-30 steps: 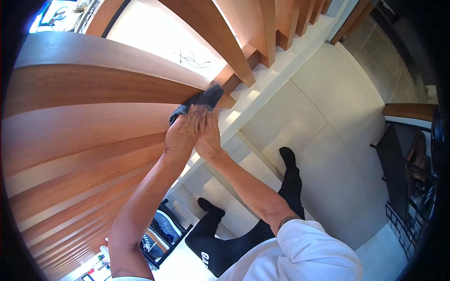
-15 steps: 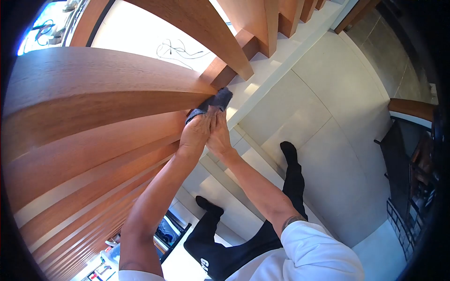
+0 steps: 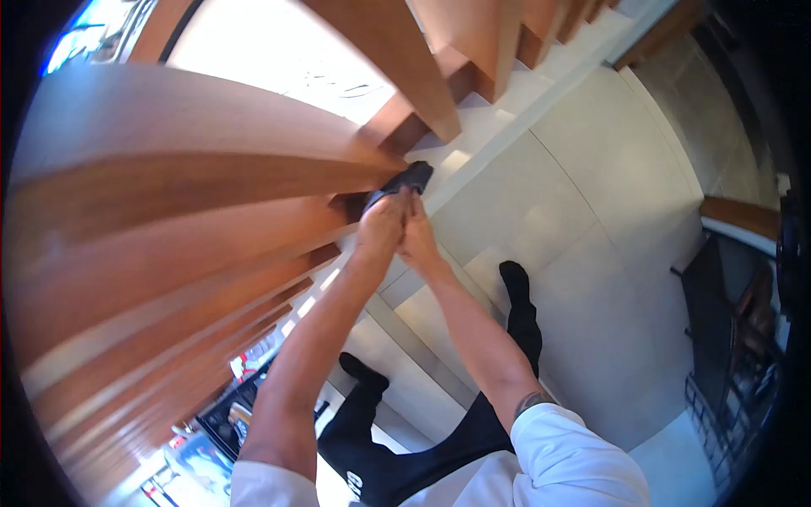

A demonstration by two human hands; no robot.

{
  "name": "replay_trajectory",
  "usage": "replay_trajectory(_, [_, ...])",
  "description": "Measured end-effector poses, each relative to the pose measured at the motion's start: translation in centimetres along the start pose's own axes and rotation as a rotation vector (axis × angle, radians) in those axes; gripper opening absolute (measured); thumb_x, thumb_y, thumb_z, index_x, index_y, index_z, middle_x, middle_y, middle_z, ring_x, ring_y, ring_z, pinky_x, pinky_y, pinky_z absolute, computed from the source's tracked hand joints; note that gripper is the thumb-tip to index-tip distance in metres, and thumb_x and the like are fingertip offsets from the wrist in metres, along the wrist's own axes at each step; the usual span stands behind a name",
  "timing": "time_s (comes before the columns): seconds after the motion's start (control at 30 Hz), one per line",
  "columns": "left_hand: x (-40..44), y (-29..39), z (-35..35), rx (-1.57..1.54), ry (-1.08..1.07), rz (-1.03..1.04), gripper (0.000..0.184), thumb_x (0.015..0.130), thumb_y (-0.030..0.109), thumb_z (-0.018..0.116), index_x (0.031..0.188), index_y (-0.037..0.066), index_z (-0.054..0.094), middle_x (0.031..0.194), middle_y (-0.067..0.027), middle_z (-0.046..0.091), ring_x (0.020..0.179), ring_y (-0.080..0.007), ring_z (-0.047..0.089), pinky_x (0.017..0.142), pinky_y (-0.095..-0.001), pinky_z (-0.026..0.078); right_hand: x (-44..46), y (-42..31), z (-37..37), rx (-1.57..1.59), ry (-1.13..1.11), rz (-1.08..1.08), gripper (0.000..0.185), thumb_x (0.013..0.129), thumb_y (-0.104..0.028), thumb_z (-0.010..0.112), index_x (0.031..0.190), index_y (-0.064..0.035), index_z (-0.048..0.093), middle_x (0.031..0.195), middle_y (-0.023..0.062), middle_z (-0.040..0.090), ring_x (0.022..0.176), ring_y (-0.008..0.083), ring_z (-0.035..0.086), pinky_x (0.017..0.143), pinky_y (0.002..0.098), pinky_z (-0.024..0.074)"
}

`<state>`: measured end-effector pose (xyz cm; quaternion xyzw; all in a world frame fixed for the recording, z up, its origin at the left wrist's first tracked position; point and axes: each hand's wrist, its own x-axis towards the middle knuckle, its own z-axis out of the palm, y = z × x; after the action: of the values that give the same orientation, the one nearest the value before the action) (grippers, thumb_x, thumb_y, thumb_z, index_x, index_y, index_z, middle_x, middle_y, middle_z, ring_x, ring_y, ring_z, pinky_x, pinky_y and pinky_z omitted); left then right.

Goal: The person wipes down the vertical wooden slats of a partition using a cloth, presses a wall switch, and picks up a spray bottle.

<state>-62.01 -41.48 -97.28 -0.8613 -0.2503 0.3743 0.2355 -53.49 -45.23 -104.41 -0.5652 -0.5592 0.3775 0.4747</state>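
Note:
A dark grey cloth (image 3: 414, 176) is bunched at the lower end of a wooden slat (image 3: 228, 190), beside the light stone ledge. My left hand (image 3: 381, 226) is closed on the cloth from the left, pressing it by the slat's edge. Close against it, my right hand (image 3: 417, 234) grips the same cloth, its fingers partly hidden and blurred. Both arms reach forward with the hands touching each other.
More wooden slats (image 3: 473, 42) stand along the ledge (image 3: 507, 127). Pale stairs (image 3: 431, 325) lie under my feet in black socks, with a tiled floor (image 3: 583, 279) to the right. A dark rack (image 3: 726, 338) stands far right. Thin cables lie behind the slats.
Both hands and the cloth have shifted slightly right, away from the slat's face. The view has moved a little, and more of the items below the slats shows.

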Motion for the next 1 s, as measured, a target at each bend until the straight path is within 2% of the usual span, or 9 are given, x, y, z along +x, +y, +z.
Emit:
replay_trajectory(0.13, [0.2,1.8,-2.4,-0.580,0.250,-0.183,0.039,0.083,0.021,0.057,0.114,-0.002,0.058,0.108,-0.0123,0.067,0.120,-0.0279,0.054,0.096,-0.0453,0.044,-1.1,0.2,-4.6,0.258,-0.212,0.027,0.058,0.082,-0.015,0.067,0.134,0.0037,0.051,0.130,0.0252,0.057,0.124,0.0323,0.054,0.106,0.0392,0.0408])
replay_trajectory(0.2, [-2.7,1.9,-7.8,-0.700,0.470,-0.483,0.041,0.081,0.017,0.059,0.118,-0.001,0.058,0.115,-0.0138,0.065,0.123,-0.0298,0.052,0.097,-0.0452,0.043,-2.5,0.0,-6.8,0.249,-0.288,0.142,0.050,0.085,-0.014,0.065,0.131,0.0041,0.054,0.124,0.0202,0.062,0.118,0.0257,0.058,0.102,0.0349,0.0440])
replay_trajectory(0.27, [-7.2,2.8,-11.7,-1.151,0.321,-0.560,0.046,0.077,0.013,0.062,0.122,0.003,0.059,0.127,-0.0173,0.061,0.123,-0.0328,0.054,0.097,-0.0449,0.045,-4.5,-1.8,-8.4,0.364,-0.254,0.314,0.040,0.089,-0.011,0.057,0.126,0.0056,0.056,0.118,0.0153,0.065,0.112,0.0207,0.060,0.097,0.0318,0.0465])
replay_trajectory(0.33, [-10.9,5.5,-12.6,-1.473,0.162,-0.781,0.048,0.076,0.008,0.061,0.123,0.003,0.058,0.114,-0.0212,0.066,0.103,-0.0366,0.064,0.084,-0.0483,0.052,-7.2,-0.6,-9.7,0.333,-0.265,0.344,0.035,0.091,-0.006,0.047,0.122,0.0067,0.058,0.113,0.0123,0.066,0.107,0.0194,0.061,0.096,0.0310,0.0472])
replay_trajectory(0.5, [-16.0,9.3,-6.3,-1.502,0.105,-1.262,0.066,0.080,0.005,0.056,0.143,0.000,0.034,0.074,-0.0218,0.067,0.067,-0.0430,0.065,0.067,-0.0553,0.052,-13.8,0.5,-13.9,0.294,-0.543,0.614,0.038,0.087,-0.004,0.043,0.118,0.0092,0.060,0.103,0.0166,0.068,0.100,0.0227,0.064,0.094,0.0327,0.0469])
replay_trajectory(0.77, [-13.7,-0.6,-1.7,-1.364,0.227,-1.419,0.096,0.075,0.003,0.058,0.153,-0.004,0.004,0.071,-0.0191,0.066,0.061,-0.0398,0.063,0.057,-0.0480,0.051,-18.5,-1.3,-17.6,0.186,-0.688,0.815,0.040,0.092,-0.007,0.041,0.128,-0.0017,0.058,0.111,0.0113,0.065,0.096,0.0227,0.067,0.075,0.0377,0.0613])
replay_trajectory(0.87, [-13.1,-1.0,-1.5,-1.424,0.091,-1.400,0.081,0.075,0.004,0.058,0.148,-0.004,0.025,0.071,-0.0201,0.066,0.063,-0.0397,0.064,0.058,-0.0502,0.051,-18.9,-2.2,-18.2,0.167,-0.664,0.836,0.039,0.092,-0.008,0.042,0.127,-0.0013,0.059,0.109,0.0101,0.065,0.096,0.0217,0.067,0.075,0.0374,0.0610])
replay_trajectory(0.93, [-12.9,1.0,-1.1,-1.343,0.146,-1.262,0.042,0.075,0.007,0.059,0.116,-0.004,0.059,0.072,-0.0216,0.066,0.067,-0.0406,0.066,0.061,-0.0508,0.053,-18.7,-2.1,-18.4,0.171,-0.654,0.860,0.038,0.093,-0.010,0.043,0.125,-0.0013,0.060,0.108,0.0096,0.066,0.096,0.0205,0.067,0.075,0.0366,0.0607])
replay_trajectory(1.0, [-12.1,6.8,-0.7,-1.546,0.134,-1.191,0.017,0.077,0.011,0.058,0.087,0.003,0.070,0.073,-0.0246,0.065,0.072,-0.0442,0.065,0.069,-0.0505,0.054,-18.3,-1.9,-18.3,0.161,-0.658,0.857,0.036,0.093,-0.011,0.043,0.122,-0.0010,0.062,0.106,0.0094,0.066,0.094,0.0200,0.067,0.075,0.0361,0.0607])
